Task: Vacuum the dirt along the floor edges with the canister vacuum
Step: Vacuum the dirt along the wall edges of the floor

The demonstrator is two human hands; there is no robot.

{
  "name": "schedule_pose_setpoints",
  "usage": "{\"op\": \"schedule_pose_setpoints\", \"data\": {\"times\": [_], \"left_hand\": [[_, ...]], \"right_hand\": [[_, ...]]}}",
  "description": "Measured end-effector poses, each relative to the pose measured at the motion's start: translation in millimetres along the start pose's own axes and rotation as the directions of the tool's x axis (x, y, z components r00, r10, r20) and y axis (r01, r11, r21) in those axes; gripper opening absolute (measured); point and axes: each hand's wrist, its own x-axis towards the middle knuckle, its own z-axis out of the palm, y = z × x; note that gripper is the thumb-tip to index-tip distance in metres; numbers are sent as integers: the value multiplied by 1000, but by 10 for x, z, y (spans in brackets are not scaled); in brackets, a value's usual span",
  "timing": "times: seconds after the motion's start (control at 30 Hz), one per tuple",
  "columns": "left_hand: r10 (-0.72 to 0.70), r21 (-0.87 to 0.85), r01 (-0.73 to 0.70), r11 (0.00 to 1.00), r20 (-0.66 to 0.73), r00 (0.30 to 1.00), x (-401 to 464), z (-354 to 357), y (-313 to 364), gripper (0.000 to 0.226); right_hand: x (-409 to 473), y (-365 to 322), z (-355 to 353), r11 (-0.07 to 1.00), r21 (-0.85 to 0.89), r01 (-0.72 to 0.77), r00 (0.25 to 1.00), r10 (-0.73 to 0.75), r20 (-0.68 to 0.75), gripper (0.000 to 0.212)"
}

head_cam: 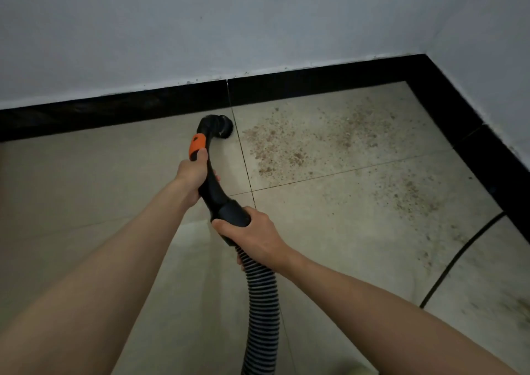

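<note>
Both bare forearms reach forward from the bottom of the view, and between them the black ribbed flexible hose (262, 297) rises from the lower edge to the right hand (252, 232), which is wrapped around the black cuff where the hose joins the curved black plastic handle pipe (213, 182). The left hand (193, 175) is further forward and grasps this pipe just below its orange grip piece (197, 146), the thumb lying on the orange part. The long axis of the pipe runs away from the person toward the wall, and it ends in a round black brush nozzle (225, 126) that stands on the beige tiled floor (86, 188), near the black skirting board (114, 110) but apart from it.

The brown crumbly dirt (286, 145) lies directly to the right of the nozzle, beginning just beside it and spreading toward the room corner; a second patch follows the right skirting. I judge the coming move is a sweep to the right along the edge. A thin black cable (459, 257) crosses the floor at the right, well apart from the nozzle. The white walls (172, 30) are plain.
</note>
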Motion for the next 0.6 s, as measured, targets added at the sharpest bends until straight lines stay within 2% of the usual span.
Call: {"op": "schedule_pose_setpoints", "data": {"times": [0.2,0.37,0.6], "left_hand": [[-28,92,19,996,103,994,-225,28,29,44],[-57,77,48,996,121,991,-419,92,-48,47],[-54,88,43,995,130,990,-539,-307,-207,49]], "right_hand": [[-289,-60,42,994,72,-82,995,85,-43,27],[-509,-94,-17,992,2,-130,987,129,-95,32],[-676,-176,159,984,-91,-150,988,152,12,37]]}}
